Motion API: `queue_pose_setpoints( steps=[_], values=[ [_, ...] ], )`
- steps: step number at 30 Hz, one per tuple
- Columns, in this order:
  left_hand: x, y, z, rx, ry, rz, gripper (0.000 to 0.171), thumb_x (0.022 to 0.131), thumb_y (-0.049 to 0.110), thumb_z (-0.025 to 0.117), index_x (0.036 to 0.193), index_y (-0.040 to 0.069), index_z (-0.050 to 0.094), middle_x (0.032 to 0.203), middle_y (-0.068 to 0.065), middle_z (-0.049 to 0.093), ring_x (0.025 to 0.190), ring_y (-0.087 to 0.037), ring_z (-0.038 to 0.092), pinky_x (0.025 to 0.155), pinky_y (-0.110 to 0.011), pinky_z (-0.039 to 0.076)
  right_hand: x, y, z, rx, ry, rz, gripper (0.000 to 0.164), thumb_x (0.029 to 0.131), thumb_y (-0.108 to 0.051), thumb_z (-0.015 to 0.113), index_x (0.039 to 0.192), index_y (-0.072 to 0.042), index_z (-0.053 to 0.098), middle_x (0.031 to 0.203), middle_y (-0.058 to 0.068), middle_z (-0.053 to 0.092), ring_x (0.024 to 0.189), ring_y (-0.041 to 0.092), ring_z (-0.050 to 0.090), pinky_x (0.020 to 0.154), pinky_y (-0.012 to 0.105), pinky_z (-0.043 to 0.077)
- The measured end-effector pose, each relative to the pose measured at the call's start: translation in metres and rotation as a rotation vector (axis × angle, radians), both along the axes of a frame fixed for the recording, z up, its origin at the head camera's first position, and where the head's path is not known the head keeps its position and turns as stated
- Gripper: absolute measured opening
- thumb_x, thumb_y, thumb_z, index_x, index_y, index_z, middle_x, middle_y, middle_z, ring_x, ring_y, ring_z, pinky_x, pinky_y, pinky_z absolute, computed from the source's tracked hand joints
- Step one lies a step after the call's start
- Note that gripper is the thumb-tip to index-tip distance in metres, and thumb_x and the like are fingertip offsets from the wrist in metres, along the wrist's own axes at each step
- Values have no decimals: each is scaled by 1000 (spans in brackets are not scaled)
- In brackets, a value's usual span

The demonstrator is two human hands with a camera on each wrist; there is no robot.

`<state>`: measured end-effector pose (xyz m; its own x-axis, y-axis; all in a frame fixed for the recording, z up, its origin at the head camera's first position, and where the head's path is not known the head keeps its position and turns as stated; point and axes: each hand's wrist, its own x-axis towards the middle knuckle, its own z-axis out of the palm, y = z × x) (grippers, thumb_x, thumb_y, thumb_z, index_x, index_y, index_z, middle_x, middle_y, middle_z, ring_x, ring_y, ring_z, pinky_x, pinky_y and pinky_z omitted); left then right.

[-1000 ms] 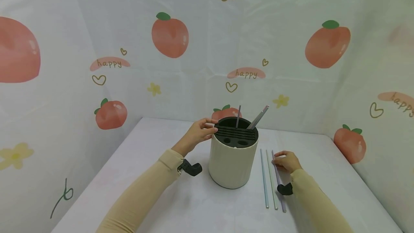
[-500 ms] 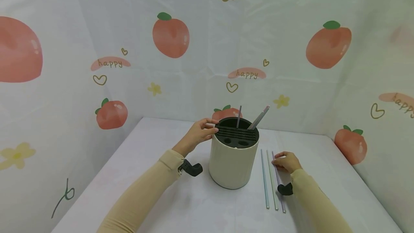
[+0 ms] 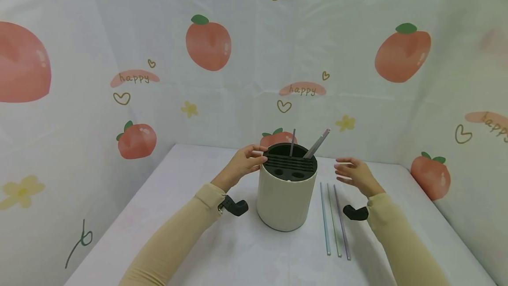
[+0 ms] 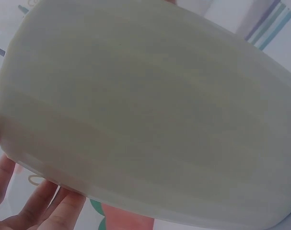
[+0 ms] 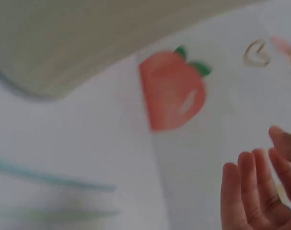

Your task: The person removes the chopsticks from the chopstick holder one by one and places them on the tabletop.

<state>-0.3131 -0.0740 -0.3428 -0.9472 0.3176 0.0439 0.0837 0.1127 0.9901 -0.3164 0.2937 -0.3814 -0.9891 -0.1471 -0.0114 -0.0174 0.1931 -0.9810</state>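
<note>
A cream round pen holder (image 3: 283,202) with a black slotted top (image 3: 289,164) stands upright on the table. My left hand (image 3: 242,164) touches the left side of its rim with spread fingers; in the left wrist view its fingertips (image 4: 71,201) lie against the holder's wall. Several slim sticks lean in the top's back opening, among them a purple one (image 3: 293,142) and grey ones (image 3: 317,144). My right hand (image 3: 357,174) is raised right of the holder, fingers loosely extended, holding nothing. Below it lie a blue stick (image 3: 325,220), a green stick (image 3: 334,222) and a purple stick (image 3: 342,224), side by side.
The white table (image 3: 222,250) ends at a white cloth backdrop (image 3: 246,56) printed with peaches and hearts, which also hangs at both sides. A dark wrist mount (image 3: 234,206) is on the left wrist and another mount (image 3: 356,212) on the right.
My right hand has left the purple stick and risen up and away, its fingers loosened. The three sticks still lie on the table. My left hand stays at the holder's rim.
</note>
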Motion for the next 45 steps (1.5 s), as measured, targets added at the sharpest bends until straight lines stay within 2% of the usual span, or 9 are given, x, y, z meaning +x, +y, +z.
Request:
queue_pose_setpoints(
  steps=[3, 6, 10, 15, 25, 35, 45],
  values=[
    [0, 0, 0, 5, 1, 0, 31, 94, 12, 64, 124, 8, 59, 122, -16, 54, 105, -22, 61, 101, -42, 49, 1, -12, 21, -87, 114, 42, 20, 98, -13, 58, 117, -13, 55, 101, -10, 62, 92, 4, 64, 83, 24, 57],
    [0, -1, 1, 4, 3, -1, 31, 94, 11, 63, 124, 7, 58, 122, -16, 53, 105, -22, 61, 101, -42, 49, 3, -23, 38, -180, 212, 73, 18, 97, -8, 58, 110, -19, 59, 102, -5, 63, 93, 6, 65, 82, 23, 57],
    [1, 0, 1, -5, -1, -3, 33, 94, 12, 63, 126, 7, 57, 124, -17, 53, 107, -23, 60, 102, -42, 48, 9, -37, 54, -286, 317, 109, 22, 96, 1, 56, 110, -16, 61, 102, -1, 63, 93, 9, 67, 83, 24, 57],
    [1, 0, 0, -7, -3, -7, 34, 94, 13, 64, 127, 6, 57, 124, -17, 52, 108, -23, 60, 102, -42, 48, 14, -49, 63, -380, 390, 141, 24, 93, 10, 54, 108, -8, 61, 101, 1, 63, 91, 11, 68, 83, 27, 57],
    [-1, 0, -1, 3, -1, 8, 30, 94, 12, 64, 124, 8, 59, 120, -15, 54, 104, -21, 61, 101, -42, 49, 11, -61, 65, -431, 412, 136, 33, 91, 16, 52, 101, -13, 65, 102, -3, 65, 90, 9, 68, 84, 28, 57],
    [0, 0, 0, -1, -16, 3, 33, 94, 13, 64, 126, 8, 58, 124, -16, 53, 107, -22, 61, 103, -43, 47, 9, -63, 62, -438, 402, 192, 32, 92, 15, 52, 102, -12, 66, 104, -2, 64, 92, 8, 67, 86, 29, 56],
    [-1, 1, 0, 2, -13, 4, 32, 94, 12, 64, 126, 8, 58, 125, -17, 53, 108, -23, 61, 102, -42, 48, 9, -64, 62, -407, 393, 203, 30, 93, 13, 51, 97, -12, 66, 102, -2, 63, 92, 8, 66, 87, 27, 56]
  ],
)
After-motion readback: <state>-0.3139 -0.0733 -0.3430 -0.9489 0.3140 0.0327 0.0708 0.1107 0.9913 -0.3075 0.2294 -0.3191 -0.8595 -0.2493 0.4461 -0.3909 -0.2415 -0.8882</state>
